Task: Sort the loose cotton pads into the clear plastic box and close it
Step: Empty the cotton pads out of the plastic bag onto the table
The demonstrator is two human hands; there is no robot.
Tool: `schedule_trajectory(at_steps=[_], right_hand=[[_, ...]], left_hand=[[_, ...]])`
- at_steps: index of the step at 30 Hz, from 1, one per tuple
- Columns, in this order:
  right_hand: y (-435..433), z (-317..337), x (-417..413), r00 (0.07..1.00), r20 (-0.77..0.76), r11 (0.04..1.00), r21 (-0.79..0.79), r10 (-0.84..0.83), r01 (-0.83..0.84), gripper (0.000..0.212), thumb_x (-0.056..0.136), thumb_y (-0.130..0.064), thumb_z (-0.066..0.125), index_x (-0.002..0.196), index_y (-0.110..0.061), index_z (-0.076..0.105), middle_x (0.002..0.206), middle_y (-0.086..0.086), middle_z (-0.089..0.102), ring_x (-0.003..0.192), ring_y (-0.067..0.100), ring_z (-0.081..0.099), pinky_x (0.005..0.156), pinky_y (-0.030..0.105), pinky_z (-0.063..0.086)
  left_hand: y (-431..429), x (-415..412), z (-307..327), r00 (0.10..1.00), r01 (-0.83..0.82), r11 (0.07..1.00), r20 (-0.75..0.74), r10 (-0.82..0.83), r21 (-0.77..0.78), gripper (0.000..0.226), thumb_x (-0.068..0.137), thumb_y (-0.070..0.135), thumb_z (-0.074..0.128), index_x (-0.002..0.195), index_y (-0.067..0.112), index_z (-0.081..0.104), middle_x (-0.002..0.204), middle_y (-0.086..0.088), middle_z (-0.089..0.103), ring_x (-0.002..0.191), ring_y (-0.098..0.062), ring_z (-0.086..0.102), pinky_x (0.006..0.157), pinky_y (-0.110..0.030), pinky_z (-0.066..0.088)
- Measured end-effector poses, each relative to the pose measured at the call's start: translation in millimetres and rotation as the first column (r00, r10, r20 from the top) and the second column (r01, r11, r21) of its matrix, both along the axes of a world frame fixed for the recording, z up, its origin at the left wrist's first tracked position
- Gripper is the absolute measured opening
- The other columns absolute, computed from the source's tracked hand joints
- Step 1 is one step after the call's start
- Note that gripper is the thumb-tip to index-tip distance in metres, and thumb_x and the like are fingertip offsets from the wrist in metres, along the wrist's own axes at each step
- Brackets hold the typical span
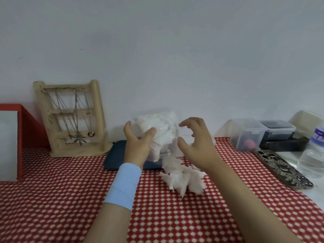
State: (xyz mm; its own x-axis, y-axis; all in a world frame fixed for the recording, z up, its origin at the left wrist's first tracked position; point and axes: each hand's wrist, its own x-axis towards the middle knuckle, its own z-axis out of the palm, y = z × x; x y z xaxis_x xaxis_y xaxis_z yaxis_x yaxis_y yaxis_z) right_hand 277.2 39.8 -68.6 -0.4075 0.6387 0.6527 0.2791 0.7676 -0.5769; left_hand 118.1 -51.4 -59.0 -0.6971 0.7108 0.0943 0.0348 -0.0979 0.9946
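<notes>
Plain pale wall (157, 41) across the whole upper half, behind everything

Red tablecloth (61, 199) with small white dots over the tabletop, from the near edge to the wall

Red box-like frame (26, 123) with a white panel at far left, standing on the cloth

Wooden jewellery stand (98, 111) just right of it, leaning back against the wall, thin necklaces (77, 120) hung across its rungs

Dark blue flat pad (115, 155) lying on the cloth between stand and hands, partly hidden behind the left wrist

Clear plastic box (164, 130) centre, raised above the blue pad and tilted, crammed with white cotton; lid position too blurred to tell

Loose cotton pads (184, 179) heaped on the cloth just below and in front of the box, under the right wrist

Left hand (138, 142) gripping the box's left side, thumb pressed on its front, fingers up along its far left edge; light blue band (124, 185) wrapped round that wrist

Right hand (196, 144) at the box's right side, fingers arched and spread wide from the thumb, nothing pinched; contact with the box cannot be told

Clear lidded container (249, 134) at right near the wall, something reddish inside, a second dark-filled container (278, 130) right beside it

Water bottle (313, 155) at far right edge, upright

Phone (284, 169) in a dark patterned case lying flat near the cloth's right edge, just beside the bottle
</notes>
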Motion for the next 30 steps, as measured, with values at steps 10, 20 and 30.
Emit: schedule_trajectory(at_steps=[10,20,30], right_hand=[[-19.2,0.4,-17.8,0.982,0.164,0.996,0.000,-0.091,0.092,0.039,0.093,-0.034,0.068,0.132,-0.027,0.065,0.118,-0.013,0.068,0.075,0.004,0.061,0.074,0.012,0.045],[-28.1,4.4,-41.5,0.999,0.034,0.863,-0.503,-0.035,0.047,0.013,0.082,-0.019,0.066,0.080,-0.006,0.064,0.058,-0.005,0.058,0.050,0.009,0.048,0.049,0.020,0.040],[-17.1,-2.2,-29.5,0.989,-0.015,0.864,-0.489,-0.146,0.120,0.020,0.075,0.001,0.064,0.061,0.002,0.051,0.053,0.016,0.051,0.051,0.019,0.044,0.047,0.029,0.034]], left_hand=[[0.9,-5.3,5.1,0.998,-0.004,1.000,0.065,0.002,0.028,0.037,0.098,0.037,0.057,0.132,0.034,0.042,0.116,0.011,0.057,0.100,-0.014,0.060,0.069,-0.041,0.063],[2.6,3.4,5.6,0.994,-0.047,0.999,-0.095,0.044,-0.026,0.026,0.097,0.039,0.058,0.116,0.025,0.047,0.107,0.003,0.062,0.095,-0.018,0.064,0.079,-0.050,0.062],[1.4,-1.4,9.4,0.999,0.048,0.995,0.002,-0.048,0.085,0.041,0.084,0.031,0.079,0.113,0.032,0.050,0.114,0.007,0.062,0.105,-0.018,0.065,0.089,-0.050,0.059]])
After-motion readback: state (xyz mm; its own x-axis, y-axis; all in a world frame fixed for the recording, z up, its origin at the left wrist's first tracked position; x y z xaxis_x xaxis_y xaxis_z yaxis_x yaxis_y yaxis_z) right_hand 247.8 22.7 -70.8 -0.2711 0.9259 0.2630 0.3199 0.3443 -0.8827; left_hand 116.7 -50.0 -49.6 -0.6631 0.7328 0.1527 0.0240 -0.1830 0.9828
